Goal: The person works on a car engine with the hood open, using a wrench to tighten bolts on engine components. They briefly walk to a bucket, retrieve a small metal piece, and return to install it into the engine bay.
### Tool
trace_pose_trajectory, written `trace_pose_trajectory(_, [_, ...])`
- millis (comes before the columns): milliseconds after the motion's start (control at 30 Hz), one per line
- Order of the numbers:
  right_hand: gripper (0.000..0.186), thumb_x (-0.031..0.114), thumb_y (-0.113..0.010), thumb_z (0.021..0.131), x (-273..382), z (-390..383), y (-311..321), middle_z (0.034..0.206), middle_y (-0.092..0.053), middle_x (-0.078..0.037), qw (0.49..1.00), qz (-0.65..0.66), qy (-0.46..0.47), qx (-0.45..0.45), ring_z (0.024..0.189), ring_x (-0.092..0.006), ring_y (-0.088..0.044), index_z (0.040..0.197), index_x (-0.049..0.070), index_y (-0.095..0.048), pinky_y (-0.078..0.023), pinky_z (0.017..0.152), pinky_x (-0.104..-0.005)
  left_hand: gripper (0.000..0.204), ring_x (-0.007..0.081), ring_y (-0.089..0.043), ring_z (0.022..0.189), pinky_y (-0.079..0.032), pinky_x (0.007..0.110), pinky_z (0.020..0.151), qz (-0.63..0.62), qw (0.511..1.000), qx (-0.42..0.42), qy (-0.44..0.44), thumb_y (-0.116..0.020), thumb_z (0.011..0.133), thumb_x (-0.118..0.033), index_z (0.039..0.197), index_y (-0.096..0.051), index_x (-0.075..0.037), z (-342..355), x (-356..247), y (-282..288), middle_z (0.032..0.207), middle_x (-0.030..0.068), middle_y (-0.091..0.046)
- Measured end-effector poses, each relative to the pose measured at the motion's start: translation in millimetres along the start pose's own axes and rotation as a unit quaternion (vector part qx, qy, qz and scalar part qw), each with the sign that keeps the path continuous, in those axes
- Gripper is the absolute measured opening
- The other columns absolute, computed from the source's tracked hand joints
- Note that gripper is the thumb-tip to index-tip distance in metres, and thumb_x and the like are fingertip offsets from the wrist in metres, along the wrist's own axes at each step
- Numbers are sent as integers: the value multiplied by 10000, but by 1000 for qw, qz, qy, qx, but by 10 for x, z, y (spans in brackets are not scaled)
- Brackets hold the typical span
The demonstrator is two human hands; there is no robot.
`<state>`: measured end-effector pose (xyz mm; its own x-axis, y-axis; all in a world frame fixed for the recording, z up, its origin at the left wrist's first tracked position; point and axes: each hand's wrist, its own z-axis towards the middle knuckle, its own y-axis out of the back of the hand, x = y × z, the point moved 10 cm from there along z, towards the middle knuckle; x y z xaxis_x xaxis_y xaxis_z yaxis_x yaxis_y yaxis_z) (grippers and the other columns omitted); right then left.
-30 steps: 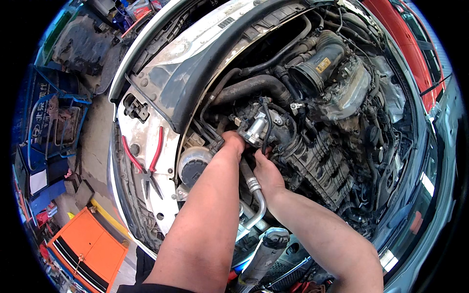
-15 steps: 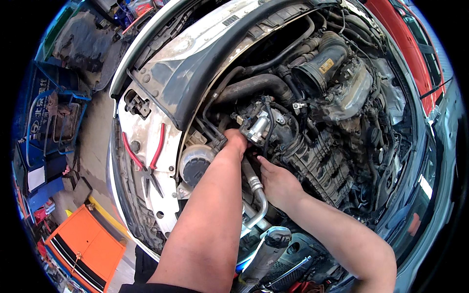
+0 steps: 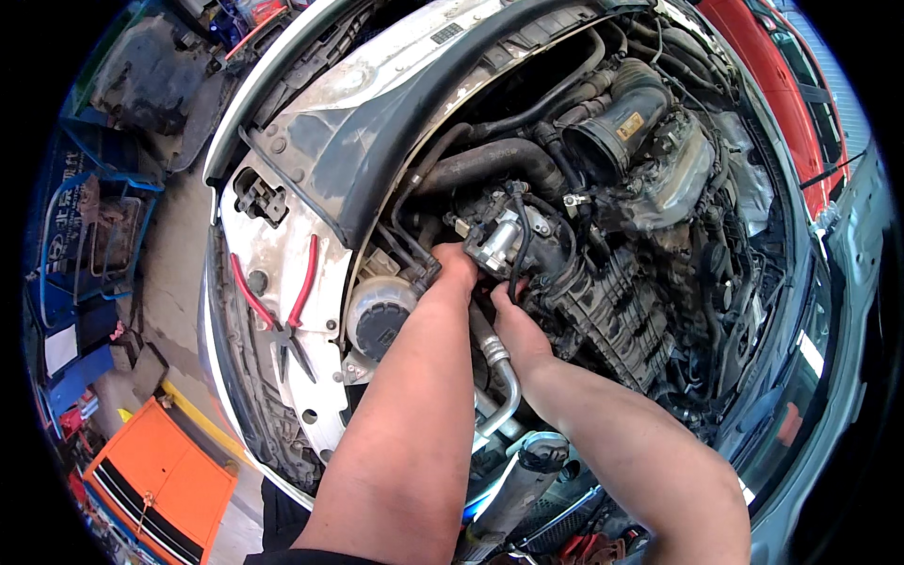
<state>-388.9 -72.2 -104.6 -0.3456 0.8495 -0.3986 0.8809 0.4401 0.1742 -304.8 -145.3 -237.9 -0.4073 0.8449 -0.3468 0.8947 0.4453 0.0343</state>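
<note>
Both my arms reach down into a car's engine bay. My left hand is sunk between the capped coolant reservoir and a metal throttle-body-like part; its fingers are hidden below. Just to the right, my right hand reaches under that same part, its fingertips lost in the dark gap. A metal pipe with a ribbed collar runs between my forearms. Whether either hand grips something cannot be seen. Red-handled pliers lie on the white front panel, left of my left arm.
A wide black intake duct and a ribbed engine cover lie to the right of my hands. A black hose curves above them. Near my right forearm stands a thick tube. An orange cabinet stands on the floor at left.
My right hand has slid further forward and down under the metal part, so its fingers show less. The left hand stays nearly in place. The whole view has shifted slightly.
</note>
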Motion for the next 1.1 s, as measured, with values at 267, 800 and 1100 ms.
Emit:
trace_pose_trajectory(267, [371, 174, -560, 1007, -14, -14, 20, 1232, -801, -121, 999, -6, -29, -38, 1214, -337, -721, 1270, 64, -797, -345, 1193, -552, 409, 271, -768, 934, -625, 428, 767, 56, 998, -13, -29, -816, 917, -309, 1147, -812, 29, 184, 38, 32, 1239, 141, -777])
trace_pose_trajectory(800, [431, 258, -498, 1067, 96, 103, -100, 1322, -768, -120, 999, -43, -21, 11, 1305, -346, -663, 1360, 85, -763, -273, 1216, -573, 525, 276, -772, 1120, -648, 414, 894, 28, 998, -46, 19, -867, 878, -345, 1285, -800, -20, -91, -42, 109, 1406, 133, -742])
trace_pose_trajectory(1100, [434, 279, -506, 1071, 0, 18, -70, 1363, -749, -98, 1000, 8, -7, 22, 1339, -328, -634, 1382, 109, -756, -263, 1216, -560, 529, 264, -777, 1074, -639, 409, 887, 17, 999, -14, 39, -875, 871, -361, 1278, -804, -30, -380, -168, 103, 1407, 128, -740])
